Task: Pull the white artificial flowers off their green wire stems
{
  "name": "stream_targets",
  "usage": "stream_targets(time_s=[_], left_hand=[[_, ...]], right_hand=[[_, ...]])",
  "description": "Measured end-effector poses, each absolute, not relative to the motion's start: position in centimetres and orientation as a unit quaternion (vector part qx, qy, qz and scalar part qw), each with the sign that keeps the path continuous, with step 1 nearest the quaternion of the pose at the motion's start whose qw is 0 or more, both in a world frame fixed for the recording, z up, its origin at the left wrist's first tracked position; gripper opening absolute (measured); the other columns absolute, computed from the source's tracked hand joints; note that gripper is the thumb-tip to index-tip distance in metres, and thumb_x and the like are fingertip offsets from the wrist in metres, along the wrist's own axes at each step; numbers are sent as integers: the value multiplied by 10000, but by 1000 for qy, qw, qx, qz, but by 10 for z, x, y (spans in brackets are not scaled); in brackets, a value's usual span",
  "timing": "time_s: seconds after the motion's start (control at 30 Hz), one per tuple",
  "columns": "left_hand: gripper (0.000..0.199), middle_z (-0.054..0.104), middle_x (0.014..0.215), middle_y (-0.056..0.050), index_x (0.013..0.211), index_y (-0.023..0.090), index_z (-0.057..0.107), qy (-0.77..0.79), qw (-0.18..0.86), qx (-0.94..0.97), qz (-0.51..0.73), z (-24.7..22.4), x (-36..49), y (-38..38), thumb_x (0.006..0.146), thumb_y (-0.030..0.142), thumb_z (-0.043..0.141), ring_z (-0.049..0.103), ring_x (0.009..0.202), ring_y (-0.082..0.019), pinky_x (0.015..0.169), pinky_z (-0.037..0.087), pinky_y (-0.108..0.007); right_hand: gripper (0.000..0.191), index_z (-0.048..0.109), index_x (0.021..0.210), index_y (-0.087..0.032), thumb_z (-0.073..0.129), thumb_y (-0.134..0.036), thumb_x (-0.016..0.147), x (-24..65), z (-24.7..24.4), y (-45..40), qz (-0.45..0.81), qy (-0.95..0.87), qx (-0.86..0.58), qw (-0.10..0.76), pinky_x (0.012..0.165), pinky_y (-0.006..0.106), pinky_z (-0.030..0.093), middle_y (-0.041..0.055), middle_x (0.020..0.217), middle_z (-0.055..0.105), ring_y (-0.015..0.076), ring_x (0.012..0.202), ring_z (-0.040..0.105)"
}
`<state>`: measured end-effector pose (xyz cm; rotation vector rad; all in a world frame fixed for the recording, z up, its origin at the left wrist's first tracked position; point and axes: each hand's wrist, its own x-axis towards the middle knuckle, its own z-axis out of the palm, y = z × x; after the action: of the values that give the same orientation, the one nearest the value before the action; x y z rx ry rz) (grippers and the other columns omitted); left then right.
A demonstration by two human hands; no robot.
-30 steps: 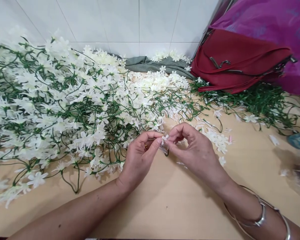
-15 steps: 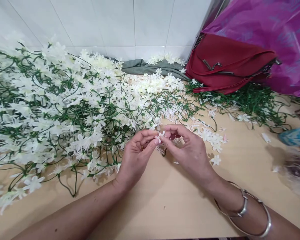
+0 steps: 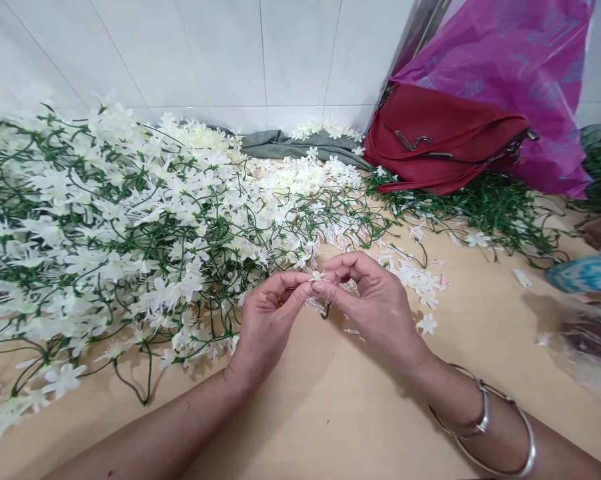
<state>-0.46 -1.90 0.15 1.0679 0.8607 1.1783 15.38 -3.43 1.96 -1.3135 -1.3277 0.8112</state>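
Observation:
My left hand [image 3: 275, 327] and my right hand [image 3: 373, 307] meet at the middle of the view, fingertips nearly touching. Between their pinched thumbs and fingers is one small white artificial flower [image 3: 318, 275], partly covered by the fingers. Both hands are closed on it, just above the table. Thin white stamens [image 3: 316, 305] and a bit of green stem show right below the fingertips. To the left of my left hand spreads a big heap of white artificial flowers on green stems [image 3: 130, 220]. Loose white petals [image 3: 415, 280] lie beyond my right hand.
A dark red handbag [image 3: 445, 140] leans at the back right before a purple plastic bag [image 3: 540, 87]. Green stems [image 3: 495, 207] lie under it. At the right edge are a blue patterned object [image 3: 580, 272] and a clear plastic bag [image 3: 593, 343]. A tiled wall [image 3: 220, 53] stands behind.
The camera view has shifted slightly. Both hands stay together, and the flower has turned between the fingertips, with less of it showing now.

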Motion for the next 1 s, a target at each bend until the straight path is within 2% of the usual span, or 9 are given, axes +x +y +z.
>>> stream_targets(time_s=[0.1,0.2,0.3,0.5,0.8,1.0], left_hand=[[123,781,906,-32,901,173,781,373,614,480,503,3,-5,-18,873,292,787,683,859,-156,844,543,-264],[109,762,895,-28,894,174,776,370,605,490,506,4,-5,-17,875,282,782,667,859,-154,837,533,-257],[113,746,878,-20,892,177,765,370,603,485,514,4,-5,-16,875,287,781,659,847,-150,823,530,-248],[124,734,867,-18,898,176,755,374,602,480,518,5,-6,-16,882,296,776,650,837,-146,809,532,-240],[104,756,926,-37,921,184,761,375,593,495,511,4,-5,-17,886,282,767,674,887,-167,857,546,-267],[93,766,956,-45,923,183,753,372,581,512,512,3,-5,-17,904,274,754,681,924,-173,879,543,-270]], right_hand=[[243,737,1015,-221,832,-298,805,157,19,-31,382,-526,-540,535,682,300,525,-19,737,690,162,707,632],[134,776,881,-216,835,-309,805,159,19,-30,382,-533,-545,523,695,299,521,2,758,709,159,721,628],[122,768,824,-219,846,-310,800,158,18,-30,388,-534,-541,522,698,290,524,4,767,714,155,728,634],[366,692,1056,-220,884,-343,770,160,16,-28,466,-496,-504,532,737,303,569,-11,779,741,156,725,681],[252,775,1077,-225,798,-284,833,166,17,-25,392,-554,-531,507,748,319,564,-8,764,698,162,741,653],[254,797,1088,-217,776,-300,849,170,22,-27,418,-571,-531,466,693,305,546,-5,757,687,154,711,632]])
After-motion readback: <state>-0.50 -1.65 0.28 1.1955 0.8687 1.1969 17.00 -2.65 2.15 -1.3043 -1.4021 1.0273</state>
